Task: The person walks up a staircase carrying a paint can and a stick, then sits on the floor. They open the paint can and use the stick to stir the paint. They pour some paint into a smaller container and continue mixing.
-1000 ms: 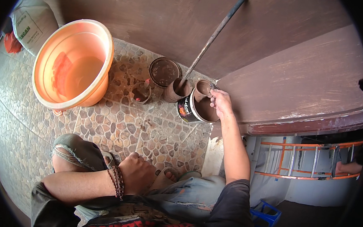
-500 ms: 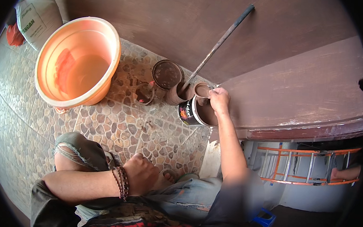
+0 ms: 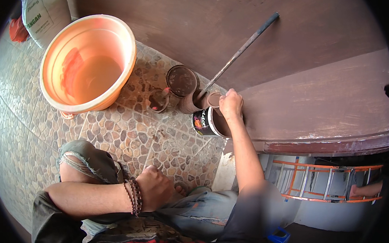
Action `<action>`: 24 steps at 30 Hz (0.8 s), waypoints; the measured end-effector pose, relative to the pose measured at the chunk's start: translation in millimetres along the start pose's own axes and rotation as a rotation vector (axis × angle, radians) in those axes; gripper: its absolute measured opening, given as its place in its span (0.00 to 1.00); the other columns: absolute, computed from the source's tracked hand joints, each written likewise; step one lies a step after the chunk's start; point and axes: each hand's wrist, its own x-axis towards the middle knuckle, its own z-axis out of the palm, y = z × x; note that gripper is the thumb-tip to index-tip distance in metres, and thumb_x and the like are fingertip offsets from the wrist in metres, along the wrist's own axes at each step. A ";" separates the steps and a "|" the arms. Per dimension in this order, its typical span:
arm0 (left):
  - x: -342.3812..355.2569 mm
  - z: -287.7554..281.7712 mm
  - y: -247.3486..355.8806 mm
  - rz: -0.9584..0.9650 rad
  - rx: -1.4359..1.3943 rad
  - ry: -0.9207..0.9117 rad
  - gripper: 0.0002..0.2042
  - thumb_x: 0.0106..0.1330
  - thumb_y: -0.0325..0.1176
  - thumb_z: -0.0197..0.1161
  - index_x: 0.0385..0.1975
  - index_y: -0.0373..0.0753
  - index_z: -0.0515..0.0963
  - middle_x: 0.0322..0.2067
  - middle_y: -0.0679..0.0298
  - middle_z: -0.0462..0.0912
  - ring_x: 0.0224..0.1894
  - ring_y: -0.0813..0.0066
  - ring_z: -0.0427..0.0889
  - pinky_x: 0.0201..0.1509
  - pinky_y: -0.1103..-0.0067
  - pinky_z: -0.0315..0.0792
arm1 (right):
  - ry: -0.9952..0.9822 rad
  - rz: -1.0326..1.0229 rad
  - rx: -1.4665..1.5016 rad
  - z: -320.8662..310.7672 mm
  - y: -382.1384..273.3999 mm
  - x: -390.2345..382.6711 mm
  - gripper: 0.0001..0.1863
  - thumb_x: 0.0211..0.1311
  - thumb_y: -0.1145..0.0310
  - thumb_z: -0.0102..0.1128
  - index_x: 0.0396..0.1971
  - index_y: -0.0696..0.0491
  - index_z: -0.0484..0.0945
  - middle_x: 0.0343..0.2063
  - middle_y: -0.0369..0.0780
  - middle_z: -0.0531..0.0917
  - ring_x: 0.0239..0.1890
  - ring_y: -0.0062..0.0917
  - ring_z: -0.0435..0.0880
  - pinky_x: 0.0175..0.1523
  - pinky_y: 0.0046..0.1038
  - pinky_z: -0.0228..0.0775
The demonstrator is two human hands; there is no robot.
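My right hand (image 3: 231, 104) is closed on the rim of a small round brown cup (image 3: 213, 99). It holds the cup at the mouth of a black-labelled paint bucket (image 3: 202, 122) with brown paint inside. My fingers hide part of the cup, and its contents cannot be made out. My left hand (image 3: 154, 188), with beaded bracelets at the wrist, rests curled near my knees. Its fingers are folded in, and whatever they hold, if anything, is hidden.
Left of the bucket stand a brown-coated tub (image 3: 189, 104) with a long stick (image 3: 243, 49), a dark round container (image 3: 182, 80) and a smaller pot (image 3: 158, 101). Farther left is an orange basin (image 3: 127, 68). Brown walls rise behind; an orange ladder (image 3: 304, 179) and another person's arm (image 3: 366, 189) are right.
My right hand has shifted slightly left and up relative to the bucket, now covering more of the cup. My left hand stays curled in place. The view has moved slightly.
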 end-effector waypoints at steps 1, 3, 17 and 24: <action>0.0 -1.5 1.0 -0.012 0.002 0.007 0.14 0.60 0.42 0.54 0.25 0.36 0.77 0.22 0.56 0.81 0.29 0.62 0.82 0.39 0.71 0.71 | -0.019 -0.005 -0.028 0.1 -1.2 0.7 0.08 0.50 0.70 0.60 0.28 0.59 0.77 0.27 0.56 0.81 0.36 0.51 0.81 0.43 0.43 0.73; -0.4 -3.9 2.4 -0.023 0.003 0.005 0.13 0.59 0.41 0.54 0.25 0.36 0.77 0.22 0.56 0.81 0.29 0.62 0.82 0.39 0.71 0.71 | -0.044 -0.032 -0.072 0.2 -2.4 2.1 0.09 0.50 0.71 0.60 0.29 0.60 0.78 0.27 0.56 0.81 0.36 0.51 0.81 0.44 0.44 0.73; -1.2 -11.7 -0.7 0.061 0.042 -0.057 0.13 0.67 0.38 0.49 0.33 0.40 0.80 0.28 0.63 0.82 0.32 0.67 0.83 0.37 0.72 0.69 | -0.135 -0.141 -0.171 -4.5 -14.1 11.5 0.07 0.49 0.75 0.55 0.26 0.62 0.80 0.30 0.56 0.82 0.37 0.49 0.82 0.46 0.41 0.75; -1.3 -7.9 -1.1 0.045 0.023 0.003 0.12 0.58 0.39 0.55 0.29 0.34 0.77 0.26 0.57 0.80 0.32 0.63 0.81 0.39 0.72 0.71 | -0.189 -0.138 -0.194 -7.3 -23.6 16.5 0.08 0.48 0.75 0.57 0.27 0.62 0.80 0.30 0.57 0.81 0.38 0.50 0.81 0.46 0.42 0.74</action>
